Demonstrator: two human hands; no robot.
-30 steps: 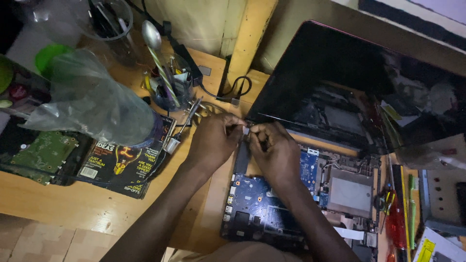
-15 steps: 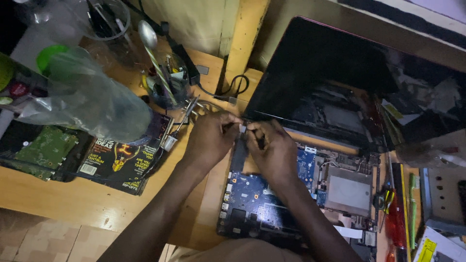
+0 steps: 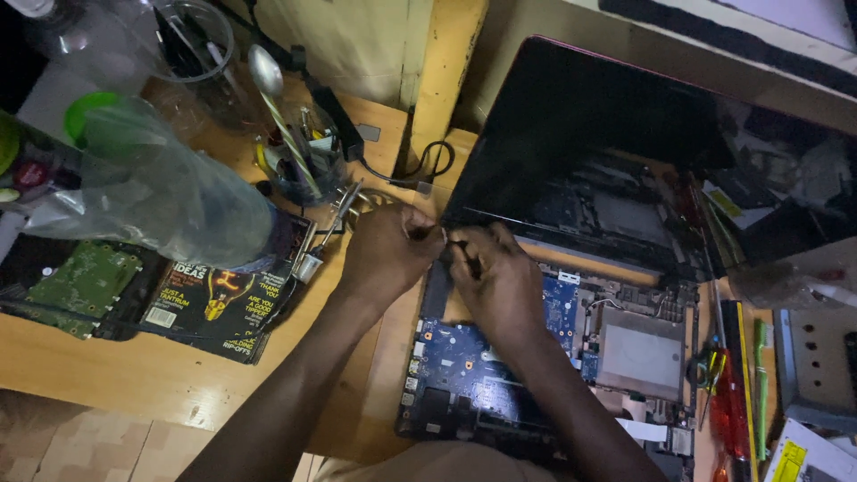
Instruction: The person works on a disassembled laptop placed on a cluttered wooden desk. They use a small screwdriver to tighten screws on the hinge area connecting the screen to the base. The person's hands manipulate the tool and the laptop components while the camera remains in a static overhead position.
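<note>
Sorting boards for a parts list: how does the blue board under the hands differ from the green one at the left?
The blue board sits inside the opened laptop, partly covered by both arms. The green board lies loose, uncovered and looks smaller, on the wooden desk. Both lie flat.

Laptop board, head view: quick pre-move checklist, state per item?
1. Both hands at the back left corner of the blue motherboard: ok, left hand, right hand.
2. Part pinched between fingertips identified: cannot tell, too small and dim.
3. Screen tilted open, off the hands: ok.
4. Screwdrivers within reach at right: ok.
5. Plastic bottle lying on the magazine, apart from board: ok.
</note>
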